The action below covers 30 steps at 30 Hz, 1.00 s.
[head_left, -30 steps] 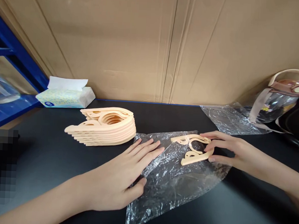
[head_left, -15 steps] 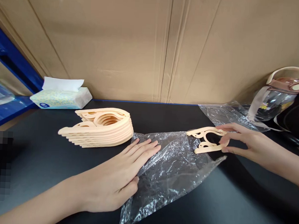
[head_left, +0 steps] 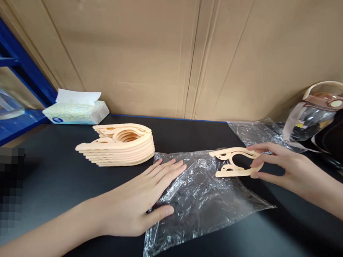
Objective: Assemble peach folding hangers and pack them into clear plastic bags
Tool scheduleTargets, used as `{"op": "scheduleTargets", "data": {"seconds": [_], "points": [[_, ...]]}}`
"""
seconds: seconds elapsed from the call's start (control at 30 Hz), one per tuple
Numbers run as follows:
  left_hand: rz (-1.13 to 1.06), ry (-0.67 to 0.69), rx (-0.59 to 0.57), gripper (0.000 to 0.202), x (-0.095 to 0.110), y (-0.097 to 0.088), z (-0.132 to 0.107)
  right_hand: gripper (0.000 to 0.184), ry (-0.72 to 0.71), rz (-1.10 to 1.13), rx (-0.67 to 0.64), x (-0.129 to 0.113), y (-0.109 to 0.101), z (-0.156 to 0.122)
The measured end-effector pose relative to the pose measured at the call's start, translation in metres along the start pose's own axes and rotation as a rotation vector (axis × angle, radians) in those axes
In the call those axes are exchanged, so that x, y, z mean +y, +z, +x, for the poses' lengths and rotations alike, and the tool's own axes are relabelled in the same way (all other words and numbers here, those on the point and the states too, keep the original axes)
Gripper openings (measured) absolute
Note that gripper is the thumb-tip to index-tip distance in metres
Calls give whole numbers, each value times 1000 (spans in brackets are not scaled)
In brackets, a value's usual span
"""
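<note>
My left hand lies flat on a clear plastic bag, fingers stretched out and thumb apart. The bag is spread on the black table, wrinkled, with its right corner pointing out to the right. Between thumb and fingers, my right hand pinches a cream folded clothes hanger by its rounded end. Its two arms point left, over the bag's upper right part. Left of the bag sits a neat stack of several matching folded hangers, rounded ends facing right.
A tissue pack stands at the back left, beside a blue metal frame. Another clear plastic bag lies at the back right, near a water bottle with a strap. Cardboard rises behind the black table.
The hanger in my right hand has shifted slightly left over the bag. My left thumb has spread outward. The bag's right corner has dropped and stretched further right.
</note>
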<state>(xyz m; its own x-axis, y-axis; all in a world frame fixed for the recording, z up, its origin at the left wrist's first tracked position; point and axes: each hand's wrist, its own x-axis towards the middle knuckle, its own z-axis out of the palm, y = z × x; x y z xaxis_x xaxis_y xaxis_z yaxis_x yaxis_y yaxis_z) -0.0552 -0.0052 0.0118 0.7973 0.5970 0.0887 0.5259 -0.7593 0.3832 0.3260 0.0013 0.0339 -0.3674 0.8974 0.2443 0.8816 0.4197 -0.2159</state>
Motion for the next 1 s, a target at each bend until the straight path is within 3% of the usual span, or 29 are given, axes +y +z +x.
{"op": "scheduleTargets", "data": {"seconds": [0.13, 0.33, 0.47, 0.6, 0.7, 0.83, 1.0], "points": [[-26, 10, -51, 64, -1, -4, 2, 31, 1, -41, 42, 6, -5, -5], [-48, -134, -37, 52, 3, -8, 10, 36, 59, -17, -27, 9, -15, -12], [-84, -129, -29, 53, 5, -9, 14, 38, 63, 26, -72, 8, -16, -14], [-98, -127, -44, 52, 3, -9, 14, 22, 15, 87, -85, -4, -10, -6], [-48, -128, -79, 58, 2, -7, 12, 23, -51, 148, -65, -20, -1, 1], [22, -23, -84, 63, 0, -2, 11, 19, -113, 186, -15, -38, 14, 4], [102, 21, -71, 62, 10, 0, 14, 18, -117, 135, -77, -38, 19, 8]]}}
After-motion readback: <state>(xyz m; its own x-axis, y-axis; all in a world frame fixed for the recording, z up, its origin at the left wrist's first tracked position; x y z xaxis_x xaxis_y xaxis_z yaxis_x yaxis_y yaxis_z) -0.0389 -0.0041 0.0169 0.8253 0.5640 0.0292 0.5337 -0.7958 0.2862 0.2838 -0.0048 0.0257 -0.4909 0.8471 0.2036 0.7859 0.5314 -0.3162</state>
